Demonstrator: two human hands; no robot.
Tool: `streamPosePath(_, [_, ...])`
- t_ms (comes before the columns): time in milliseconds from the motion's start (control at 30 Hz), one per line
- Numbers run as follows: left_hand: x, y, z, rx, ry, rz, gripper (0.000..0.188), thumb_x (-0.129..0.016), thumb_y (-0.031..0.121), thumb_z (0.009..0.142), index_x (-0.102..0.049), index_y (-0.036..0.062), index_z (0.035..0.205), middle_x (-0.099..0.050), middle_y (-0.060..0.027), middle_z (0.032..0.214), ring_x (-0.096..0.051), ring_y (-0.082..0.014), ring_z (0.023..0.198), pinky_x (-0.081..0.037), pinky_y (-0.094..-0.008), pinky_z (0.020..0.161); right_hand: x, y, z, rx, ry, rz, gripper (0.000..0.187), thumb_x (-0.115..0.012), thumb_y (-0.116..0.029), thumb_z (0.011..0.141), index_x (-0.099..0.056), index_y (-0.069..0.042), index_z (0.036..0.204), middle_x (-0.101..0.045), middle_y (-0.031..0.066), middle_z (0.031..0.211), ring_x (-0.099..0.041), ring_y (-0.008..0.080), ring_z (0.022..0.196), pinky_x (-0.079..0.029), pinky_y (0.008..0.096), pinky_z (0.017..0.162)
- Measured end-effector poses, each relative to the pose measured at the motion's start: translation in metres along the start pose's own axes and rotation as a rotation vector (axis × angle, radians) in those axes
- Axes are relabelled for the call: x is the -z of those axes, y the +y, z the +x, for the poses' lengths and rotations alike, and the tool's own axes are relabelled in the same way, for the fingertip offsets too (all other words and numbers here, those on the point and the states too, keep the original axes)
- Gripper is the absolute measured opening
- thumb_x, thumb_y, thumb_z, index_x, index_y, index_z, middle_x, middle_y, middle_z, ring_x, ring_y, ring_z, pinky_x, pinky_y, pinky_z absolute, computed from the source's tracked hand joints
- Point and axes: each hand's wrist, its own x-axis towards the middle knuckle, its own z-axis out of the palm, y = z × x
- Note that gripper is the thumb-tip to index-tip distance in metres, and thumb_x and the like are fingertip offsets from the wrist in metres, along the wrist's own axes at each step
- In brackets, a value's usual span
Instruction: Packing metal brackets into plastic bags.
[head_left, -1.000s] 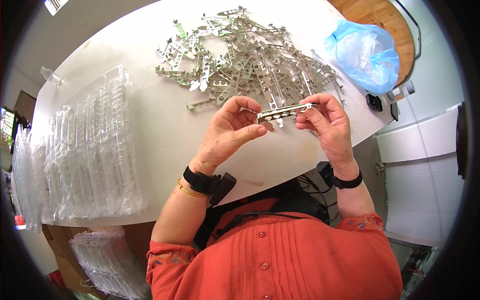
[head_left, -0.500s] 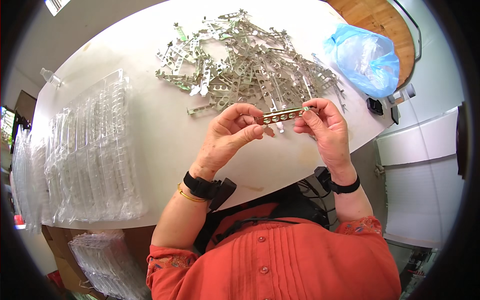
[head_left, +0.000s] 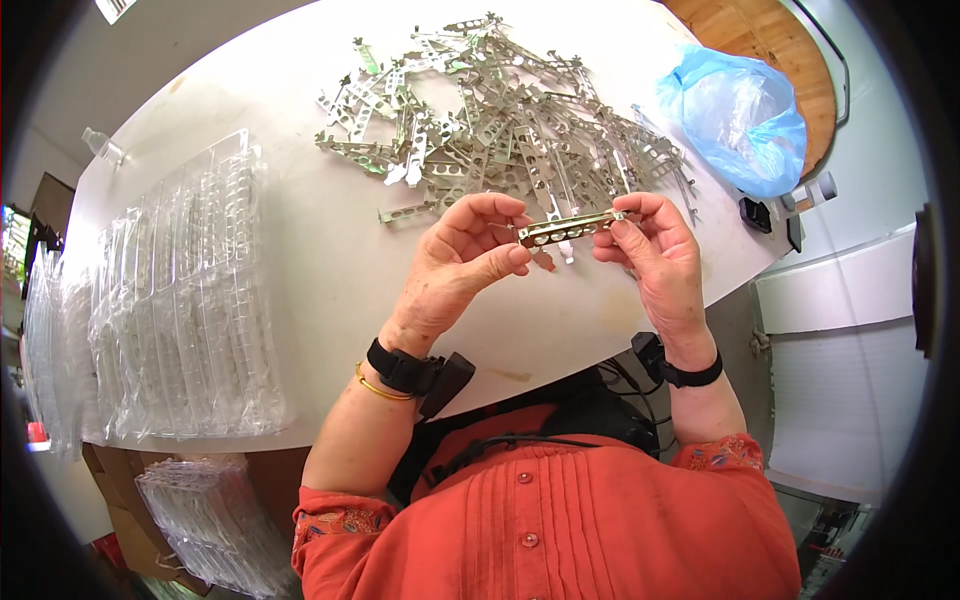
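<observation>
Between my two hands is a narrow metal bracket (head_left: pixel 570 230) with a row of round holes, held nearly level above the table. My left hand (head_left: pixel 462 250) pinches its left end between thumb and fingers. The thumb and fingers of my right hand (head_left: pixel 655 250) close on its right end, where a small bent tab shows. Just beyond my hands lies a large tangled heap of similar metal brackets (head_left: pixel 490 130), some of its nearest pieces partly hidden behind the held one.
Stacked clear plastic trays (head_left: pixel 185 300) stand at the table's left, with more trays (head_left: pixel 215 520) below. A blue plastic bag (head_left: pixel 745 120) lies at the far right, near a small black object (head_left: pixel 755 214). A small clear bottle (head_left: pixel 103 147) lies at the left edge.
The bracket has turned slightly in my fingers, so its holed face looks darker and its upper edge shows more. Both hands keep their hold. The whole view has shifted a little.
</observation>
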Motion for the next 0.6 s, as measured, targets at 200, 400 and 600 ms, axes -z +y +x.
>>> streamPosePath(200, [0.0019,0.0007,0.0002,0.035,0.031,-0.004,0.039,-0.074,0.002,0.092,-0.057,0.0012,0.127,-0.065,-0.0082,0.115,-0.067,-0.0153,0.094,-0.058,-0.0313,0.083,-0.0010,0.0024,0.0008,-0.002,0.001,0.018,0.020,-0.063,-0.005,0.100,-0.059,0.000,0.119,-0.068,0.0091,0.101,-0.071,0.0156,0.089,-0.062,0.0297,0.079])
streamPosePath(400, [0.0054,-0.0008,0.0012,0.018,0.021,-0.022,0.040,-0.074,0.001,0.091,-0.057,0.0008,0.127,-0.065,-0.0083,0.115,-0.067,-0.0155,0.095,-0.059,-0.0314,0.083,0.0009,0.0054,0.0015,0.020,-0.011,-0.037,0.018,-0.065,-0.006,0.099,-0.062,0.000,0.116,-0.068,0.0057,0.101,-0.070,0.0129,0.090,-0.061,0.0284,0.078])
streamPosePath(600, [0.0033,-0.0013,0.0023,0.008,0.015,0.021,0.041,-0.075,0.001,0.090,-0.058,0.0028,0.127,-0.066,-0.0079,0.116,-0.066,-0.0143,0.097,-0.058,-0.0307,0.085,0.0046,0.0053,0.0005,0.033,-0.017,-0.016,0.019,-0.065,-0.004,0.099,-0.061,0.000,0.117,-0.067,0.0054,0.102,-0.069,0.0126,0.091,-0.062,0.0283,0.079])
